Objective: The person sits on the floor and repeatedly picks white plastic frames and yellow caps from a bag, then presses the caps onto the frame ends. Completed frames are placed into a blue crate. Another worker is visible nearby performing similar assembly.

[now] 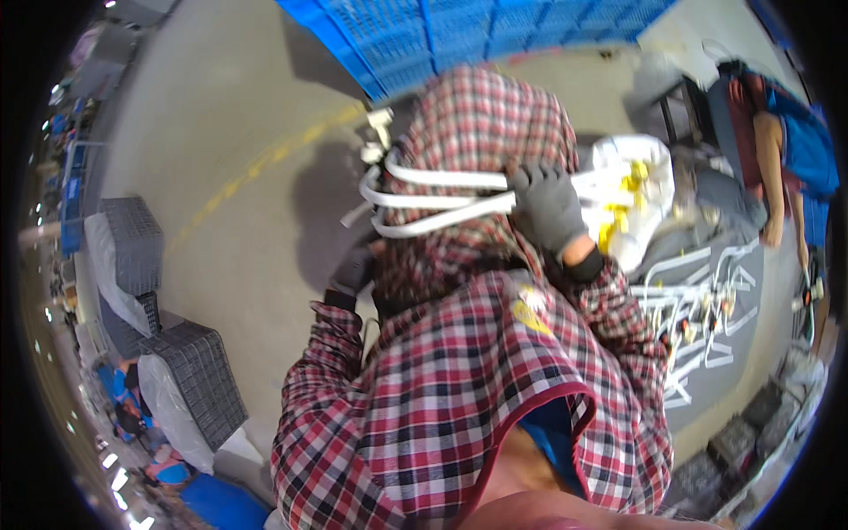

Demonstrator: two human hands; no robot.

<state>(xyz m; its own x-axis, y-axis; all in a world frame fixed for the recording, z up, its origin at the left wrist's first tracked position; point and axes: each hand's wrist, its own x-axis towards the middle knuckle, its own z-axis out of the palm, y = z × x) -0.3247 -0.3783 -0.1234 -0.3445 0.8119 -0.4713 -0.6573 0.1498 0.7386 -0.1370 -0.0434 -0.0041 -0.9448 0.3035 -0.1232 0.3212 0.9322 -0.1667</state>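
Observation:
Several white bent tubes (pixel 433 201) lie across my plaid-covered lap, curving back in U-shapes at their left ends. My right hand (pixel 548 208), in a dark grey glove, is closed round them near their right ends. White fittings (pixel 378 132) show just beyond the bends, partly blurred. Beside my lap on the left, my left hand (pixel 353 269), also gloved, hangs low below the bends; its fingers are dark and mostly hidden, and I cannot make out anything in them.
A white bag (pixel 654 168) with yellow pieces sits to the right. Beyond my right elbow lies a pile of white bent tubes (pixel 698 309). A co-worker's arm (pixel 770 177) shows at far right. Blue crates (pixel 495 35) stand ahead; dark grey crates (pixel 199 375) are at left.

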